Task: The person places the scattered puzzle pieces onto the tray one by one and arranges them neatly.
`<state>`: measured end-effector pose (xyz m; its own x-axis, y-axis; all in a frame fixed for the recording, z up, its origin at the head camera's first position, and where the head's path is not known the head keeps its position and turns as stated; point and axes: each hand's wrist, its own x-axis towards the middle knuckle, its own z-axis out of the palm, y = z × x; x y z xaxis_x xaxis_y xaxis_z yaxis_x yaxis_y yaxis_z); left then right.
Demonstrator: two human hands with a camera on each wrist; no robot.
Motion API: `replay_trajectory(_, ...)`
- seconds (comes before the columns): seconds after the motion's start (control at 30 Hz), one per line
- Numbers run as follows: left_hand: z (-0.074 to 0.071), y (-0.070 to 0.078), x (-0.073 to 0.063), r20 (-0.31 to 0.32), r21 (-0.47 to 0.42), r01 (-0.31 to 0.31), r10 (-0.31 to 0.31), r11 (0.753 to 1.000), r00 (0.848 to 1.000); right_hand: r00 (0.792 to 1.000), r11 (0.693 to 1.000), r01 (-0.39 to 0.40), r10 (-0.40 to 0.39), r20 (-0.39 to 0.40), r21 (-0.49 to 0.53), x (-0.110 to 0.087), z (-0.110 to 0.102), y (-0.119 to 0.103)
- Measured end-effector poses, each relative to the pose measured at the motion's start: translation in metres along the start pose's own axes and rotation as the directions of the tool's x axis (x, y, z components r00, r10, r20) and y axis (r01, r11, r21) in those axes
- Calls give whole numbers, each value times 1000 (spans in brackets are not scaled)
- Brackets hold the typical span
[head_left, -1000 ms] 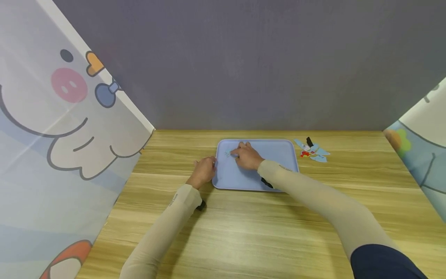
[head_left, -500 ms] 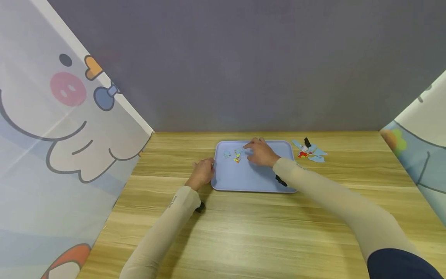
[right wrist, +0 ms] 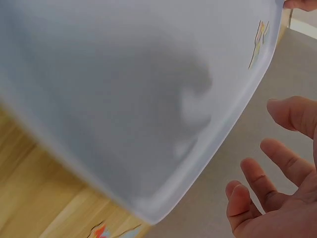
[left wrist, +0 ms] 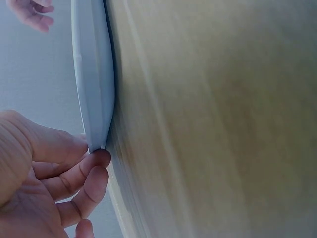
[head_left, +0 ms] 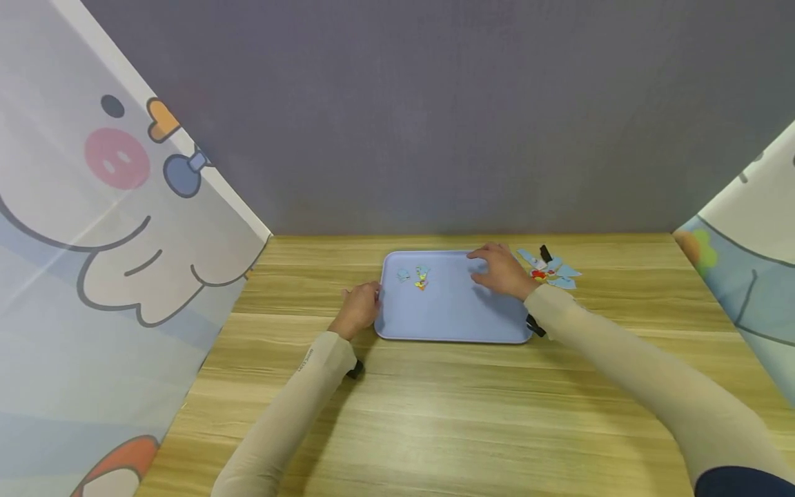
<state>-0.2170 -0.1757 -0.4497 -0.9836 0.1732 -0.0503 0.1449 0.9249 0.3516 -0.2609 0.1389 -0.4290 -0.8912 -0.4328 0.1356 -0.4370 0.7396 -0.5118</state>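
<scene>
A light blue tray [head_left: 453, 314] lies flat on the wooden table. My left hand [head_left: 361, 305] is at its left rim [left wrist: 94, 74], with the thumb on top and curled fingers [left wrist: 84, 183] against the edge, pinching it. My right hand [head_left: 499, 270] hovers over the tray's right part with its fingers spread and relaxed, and the right wrist view shows this hand [right wrist: 277, 193] holding nothing. Two small flat pieces [head_left: 421, 277] lie on the tray's far left area, one pale blue and one with yellow and red. One of these pieces [right wrist: 258, 37] shows near the tray's edge.
A pile of flat cut-out pieces [head_left: 553, 271] in blue, red and black lies on the table just right of the tray. Cartoon-printed cloth screens [head_left: 112, 228] stand to the left and right. A grey wall [head_left: 435, 117] closes the back. Bare wooden table [head_left: 466, 414] lies in front.
My right hand has moved from the tray's left part to its right part, uncovering the small pieces lying there. My left hand has stayed at the rim.
</scene>
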Motion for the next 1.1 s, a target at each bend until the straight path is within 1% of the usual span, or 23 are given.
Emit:
replay_trajectory(0.27,1,-2,0,14,0,17,-17,1000,1000,999,1000,-23,23,-27,20,-11,-14,20)
replay_trajectory(0.43,0,0,1,16,-18,16,-16,1000,1000,997,999,-37,38,-60,12,-20,-30,35)
replay_trajectory(0.6,-1,0,1,12,-29,16,-15,999,1000,995,999,-53,54,-89,6,-31,-43,45)
replay_trajectory(0.83,-1,-1,0,21,-30,22,-22,999,1000,987,999,-5,-1,-160,-35,-44,-48,62)
replay_trajectory(0.93,0,-2,0,18,-28,18,-18,999,1000,987,999,-31,25,-159,-38,-50,-49,69)
replay_trajectory(1.1,0,-2,0,22,-21,18,-17,1000,1000,989,994,-89,81,-121,-56,-59,-50,77)
